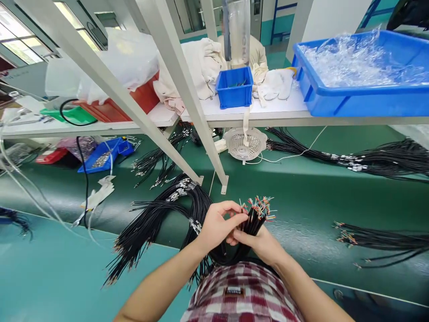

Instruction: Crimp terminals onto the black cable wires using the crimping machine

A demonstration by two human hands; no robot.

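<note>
A thick bundle of black cables [254, 225] stands upright in front of my chest, its stripped ends showing orange, white and blue wires. My right hand [256, 243] is wrapped round this bundle from below. Up at the left edge of the same ends, my left hand [223, 223] pinches with thumb and forefinger at a cable; the exact strand is hidden by the fingers. To the left, a larger looped bundle of black cables [161, 210] with white labels lies over the table edge and hangs down.
More black cables [385, 241] lie on the green table [301, 197] at the right. Labelled cables [362, 161] lie beneath the shelf beside a small fan [246, 144]. Slanted white posts [187, 85] stand ahead. Above are a small blue bin [235, 89] and a large blue tray [362, 100].
</note>
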